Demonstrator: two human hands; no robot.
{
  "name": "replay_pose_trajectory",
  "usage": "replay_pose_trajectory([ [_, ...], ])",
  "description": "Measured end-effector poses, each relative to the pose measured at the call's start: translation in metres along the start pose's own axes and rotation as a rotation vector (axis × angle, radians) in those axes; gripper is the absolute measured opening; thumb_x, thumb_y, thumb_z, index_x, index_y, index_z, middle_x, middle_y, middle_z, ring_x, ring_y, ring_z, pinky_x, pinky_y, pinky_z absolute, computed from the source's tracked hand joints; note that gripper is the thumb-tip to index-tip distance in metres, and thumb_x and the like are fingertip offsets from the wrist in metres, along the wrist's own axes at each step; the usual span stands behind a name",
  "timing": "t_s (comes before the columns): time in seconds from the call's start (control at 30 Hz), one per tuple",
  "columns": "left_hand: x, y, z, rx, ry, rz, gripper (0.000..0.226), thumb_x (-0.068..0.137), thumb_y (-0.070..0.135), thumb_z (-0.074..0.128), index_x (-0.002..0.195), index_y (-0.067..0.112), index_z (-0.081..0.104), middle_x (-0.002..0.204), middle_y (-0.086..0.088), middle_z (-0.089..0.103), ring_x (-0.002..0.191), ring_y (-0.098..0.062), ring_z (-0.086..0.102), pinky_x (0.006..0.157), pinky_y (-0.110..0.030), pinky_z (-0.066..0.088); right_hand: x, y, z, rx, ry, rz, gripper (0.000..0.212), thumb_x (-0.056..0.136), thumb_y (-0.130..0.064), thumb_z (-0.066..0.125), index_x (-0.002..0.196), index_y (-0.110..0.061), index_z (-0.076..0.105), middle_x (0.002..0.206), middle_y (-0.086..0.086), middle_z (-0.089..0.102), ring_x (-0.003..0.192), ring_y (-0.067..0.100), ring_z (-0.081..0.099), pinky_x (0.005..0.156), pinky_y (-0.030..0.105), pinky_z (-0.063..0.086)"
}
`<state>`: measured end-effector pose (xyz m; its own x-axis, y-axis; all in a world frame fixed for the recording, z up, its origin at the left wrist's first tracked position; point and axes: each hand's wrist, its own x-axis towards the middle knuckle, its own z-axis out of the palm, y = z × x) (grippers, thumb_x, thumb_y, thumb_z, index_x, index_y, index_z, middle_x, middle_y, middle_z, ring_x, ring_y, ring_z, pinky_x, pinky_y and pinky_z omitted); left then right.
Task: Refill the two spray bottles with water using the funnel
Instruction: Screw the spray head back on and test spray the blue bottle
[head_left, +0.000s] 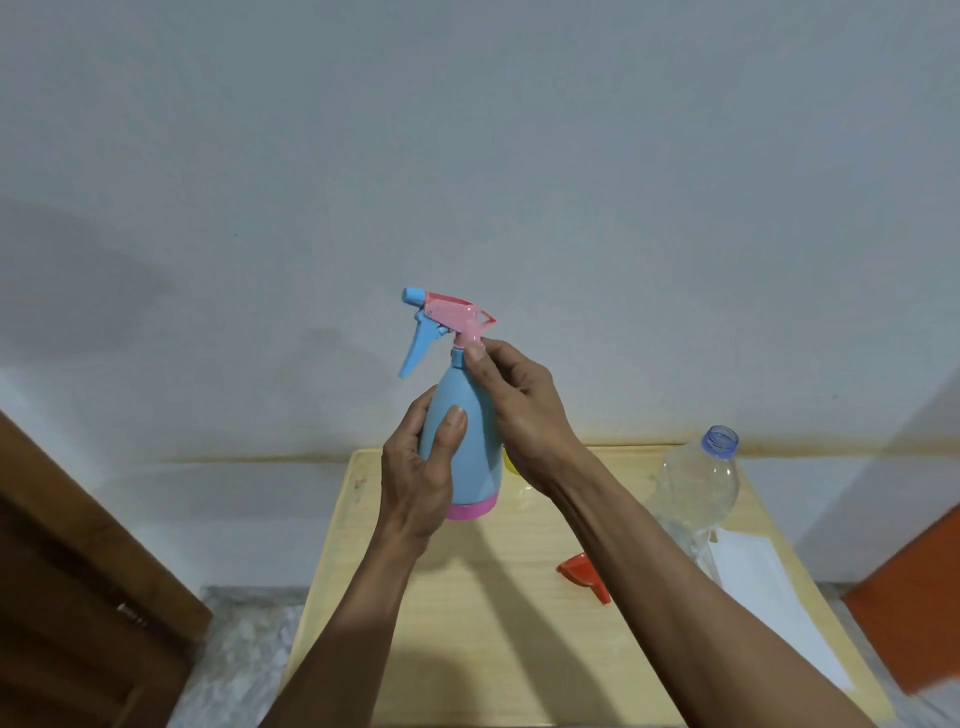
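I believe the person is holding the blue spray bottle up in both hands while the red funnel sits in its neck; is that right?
Not quite. In the head view both the left hand and the right hand do hold the blue spray bottle up, but its pink sprayer head is on the neck. The red funnel lies on the wooden table.

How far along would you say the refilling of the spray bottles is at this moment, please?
Done: nothing yet shows. In hand: the left hand holds the blue spray bottle up while the right hand grips its collar, sprayer head on. Left: the red funnel lies unused beside the uncapped water bottle.
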<state>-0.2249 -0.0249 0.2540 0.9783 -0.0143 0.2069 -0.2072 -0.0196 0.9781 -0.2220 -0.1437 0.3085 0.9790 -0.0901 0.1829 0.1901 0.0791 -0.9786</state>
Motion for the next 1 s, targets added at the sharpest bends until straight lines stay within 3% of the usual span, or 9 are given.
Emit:
replay_pose_trajectory([
  [0.07, 0.0012, 0.0016, 0.0005, 0.004, -0.001, 0.003, 0.053, 0.081, 0.066, 0.054, 0.125, 0.036, 0.059, 0.112, 0.008, 0.068, 0.102, -0.018, 0.067, 0.082, -0.050, 0.060, 0.0016, 0.0009, 0.0009, -0.004, 0.020, -0.006, 0.032, 0.095, -0.041, 0.068, 0.116, -0.017, 0.067, 0.099, 0.001, 0.069, 0.090, 0.013, 0.063, 0.088, 0.040, 0.055],
  [0.2, 0.0024, 0.0034, 0.0014, -0.006, 0.017, 0.004, 0.059, 0.079, 0.068, 0.053, 0.127, 0.034, 0.058, 0.112, 0.006, 0.067, 0.101, -0.020, 0.067, 0.081, -0.048, 0.060, -0.0006, -0.0018, -0.0008, 0.028, -0.010, 0.025, 0.031, 0.102, -0.038, 0.057, 0.112, -0.011, 0.068, 0.092, 0.000, 0.069, 0.084, 0.011, 0.064, 0.081, 0.033, 0.055],
  [0.33, 0.0031, 0.0046, 0.0036, -0.010, 0.016, 0.015, 0.059, 0.080, 0.067, 0.054, 0.128, 0.032, 0.059, 0.114, 0.005, 0.068, 0.102, -0.019, 0.068, 0.081, -0.045, 0.061, -0.0002, 0.0006, -0.0003, 0.059, 0.033, 0.037, 0.032, 0.096, -0.036, 0.067, 0.117, -0.011, 0.064, 0.108, 0.010, 0.071, 0.092, 0.014, 0.066, 0.085, 0.034, 0.055],
  [0.47, 0.0038, 0.0041, 0.0047, -0.012, 0.021, 0.013, 0.059, 0.080, 0.067, 0.053, 0.127, 0.032, 0.059, 0.114, 0.005, 0.067, 0.102, -0.019, 0.067, 0.080, -0.045, 0.061, -0.0002, -0.0019, -0.0015, 0.061, 0.013, 0.051, 0.029, 0.101, -0.038, 0.057, 0.113, -0.014, 0.070, 0.095, -0.002, 0.071, 0.088, 0.012, 0.065, 0.083, 0.033, 0.055],
  [0.6, 0.0029, 0.0042, 0.0040, -0.011, 0.025, 0.012, 0.061, 0.080, 0.068, 0.051, 0.128, 0.031, 0.059, 0.112, 0.004, 0.068, 0.100, -0.019, 0.068, 0.078, -0.043, 0.061, -0.0001, -0.0024, -0.0001, 0.063, 0.032, 0.038, 0.030, 0.098, -0.037, 0.063, 0.112, -0.012, 0.068, 0.098, 0.001, 0.070, 0.090, 0.013, 0.064, 0.084, 0.035, 0.054],
  [0.7, 0.0034, 0.0045, 0.0056, -0.019, 0.025, 0.015, 0.063, 0.079, 0.069, 0.051, 0.128, 0.029, 0.059, 0.112, 0.003, 0.068, 0.099, -0.020, 0.068, 0.077, -0.043, 0.061, -0.0019, -0.0049, 0.0008, 0.046, 0.015, 0.052, 0.030, 0.102, -0.040, 0.056, 0.106, -0.015, 0.072, 0.092, -0.001, 0.070, 0.088, 0.014, 0.064, 0.082, 0.034, 0.054],
  [0.83, 0.0030, 0.0050, 0.0080, -0.029, 0.029, 0.020, 0.059, 0.081, 0.067, 0.051, 0.127, 0.032, 0.060, 0.111, 0.006, 0.068, 0.100, -0.018, 0.068, 0.077, -0.039, 0.060, -0.0025, -0.0032, 0.0031, 0.032, 0.051, 0.026, 0.023, 0.096, -0.040, 0.066, 0.106, -0.020, 0.069, 0.100, 0.002, 0.072, 0.090, 0.013, 0.067, 0.087, 0.036, 0.056],
  [1.0, 0.0030, 0.0065, 0.0100, -0.061, 0.030, 0.016, 0.054, 0.082, 0.064, 0.052, 0.124, 0.031, 0.062, 0.109, 0.005, 0.070, 0.098, -0.017, 0.069, 0.078, -0.040, 0.060, -0.0037, -0.0037, 0.0022, 0.072, 0.038, 0.056, 0.035, 0.100, -0.040, 0.060, 0.107, -0.006, 0.065, 0.092, 0.005, 0.067, 0.083, 0.016, 0.064, 0.078, 0.035, 0.052],
])
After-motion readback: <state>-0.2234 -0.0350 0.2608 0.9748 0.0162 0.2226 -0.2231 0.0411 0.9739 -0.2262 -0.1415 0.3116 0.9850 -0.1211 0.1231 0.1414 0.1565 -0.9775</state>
